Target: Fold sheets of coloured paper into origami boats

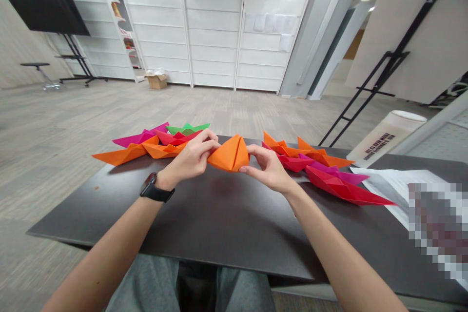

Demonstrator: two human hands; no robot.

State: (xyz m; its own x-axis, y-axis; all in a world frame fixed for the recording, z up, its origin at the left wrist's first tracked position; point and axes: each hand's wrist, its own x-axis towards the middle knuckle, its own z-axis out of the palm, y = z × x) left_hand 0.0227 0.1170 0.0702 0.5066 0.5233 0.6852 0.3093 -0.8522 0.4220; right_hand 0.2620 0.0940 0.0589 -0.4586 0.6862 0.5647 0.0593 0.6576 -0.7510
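Between my two hands is a folded piece of orange paper (227, 155), raised above the dark table and partly opened along a slit near its right side. My left hand (195, 152), with a black watch on the wrist, pinches its left corner. On the right corner, the thumb and fingers of my right hand (268, 165) are closed. Folded paper boats lie on both sides: an orange boat (124, 154), a magenta boat (141, 135) and a green boat (187, 129) at left, and a red boat (343, 189) among several at right.
The dark table (219, 234) spans the space before me. At its right stand a white cylindrical container (387, 137) and printed sheets (391, 190), partly blurred out. White shelving (212, 39), a screen on a stand (40, 2) and a whiteboard (402, 29) are farther off.
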